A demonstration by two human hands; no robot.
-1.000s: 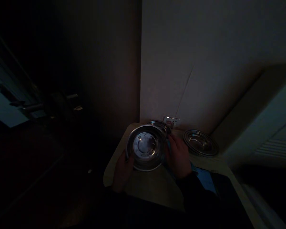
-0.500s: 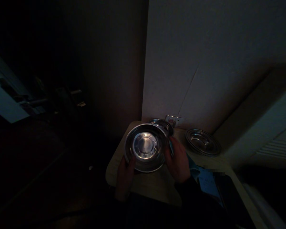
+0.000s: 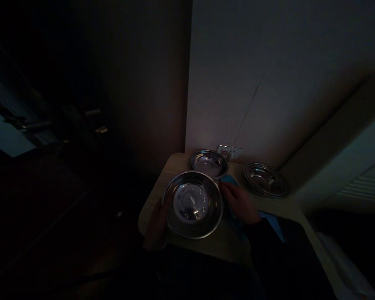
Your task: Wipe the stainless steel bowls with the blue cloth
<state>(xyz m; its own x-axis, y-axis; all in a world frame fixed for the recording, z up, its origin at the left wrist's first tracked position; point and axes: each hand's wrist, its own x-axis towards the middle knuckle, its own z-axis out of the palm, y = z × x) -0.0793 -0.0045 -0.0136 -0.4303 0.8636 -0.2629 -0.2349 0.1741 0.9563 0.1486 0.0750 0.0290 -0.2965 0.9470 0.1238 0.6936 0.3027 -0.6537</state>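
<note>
A shiny metal bowl faces up at the front of the small table, its inside turned toward me. My left hand grips its left rim, with the thumb on the inner side. At the right rim, my right hand is closed on a blue cloth, which shows above and below the fingers. The dim light hides whether those fingertips also touch the bowl. Just behind stands a smaller metal dish. Further right lies a stack of metal plates.
The light wooden table has a rounded left corner and meets the wall at a socket. A dark flat object with a blue sheet lies by my right forearm. A door handle shows at far left.
The bowl has come down and nearer to me, uncovering more of the dish behind it. My right hand has shifted slightly right with the cloth; my left hand still holds the rim.
</note>
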